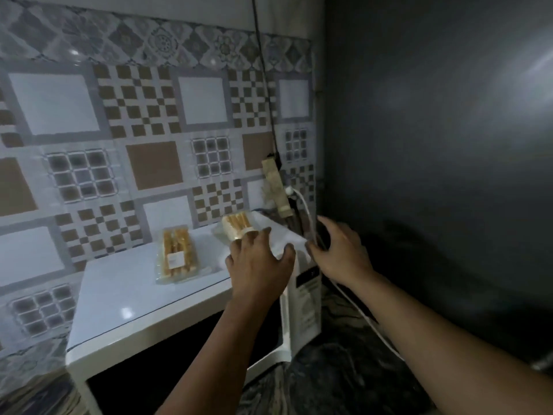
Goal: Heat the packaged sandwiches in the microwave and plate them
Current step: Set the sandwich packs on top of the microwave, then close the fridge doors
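A white microwave (pixel 143 298) stands on a dark marble counter with its door closed. Two clear packaged sandwiches lie on its top: one (pixel 176 254) near the middle, the other (pixel 238 225) at the back right. My left hand (pixel 260 262) rests flat on the microwave's right top edge. Its fingers are spread and the fingertips touch the back-right package. My right hand (pixel 341 253) is just beyond the microwave's back right corner, curled around the white power cable (pixel 305 205) that runs down from a plug.
A beige power strip (pixel 273 187) hangs on the patterned tile wall behind the microwave, with a black cord (pixel 263 70) running up from it. A large dark grey surface (pixel 434 145) closes off the right side. The microwave's control panel (pixel 308 298) faces right of the door.
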